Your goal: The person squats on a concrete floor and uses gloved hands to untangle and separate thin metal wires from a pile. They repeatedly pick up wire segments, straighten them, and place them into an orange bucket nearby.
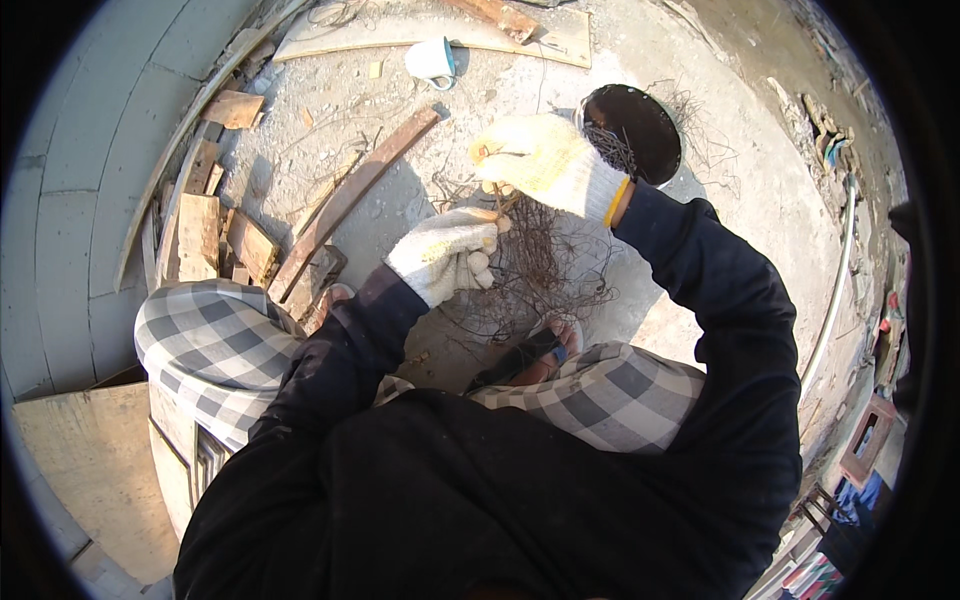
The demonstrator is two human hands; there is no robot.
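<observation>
My left hand (445, 252), in a white knitted work glove, is closed in a pinch on a thin rusty wire (499, 200). Just above it, my right hand (550, 168), in a cream glove with a yellow cuff edge, also has its fingers closed at the wire. Its fingertips are partly hidden, but a short wire end shows by them. Below both hands a loose tangle of rusty wire (545, 258) lies on the ground between my feet. A dark round bucket (650, 125) stands beyond my right hand, with more wire inside its near left side.
A long brown wooden strip (350, 195) slants across the ground at left, beside several wood offcuts (199, 235). A white and blue mug (430, 62) lies on its side farther off, near a pale board (345, 38). A block wall (90, 150) rises along the left.
</observation>
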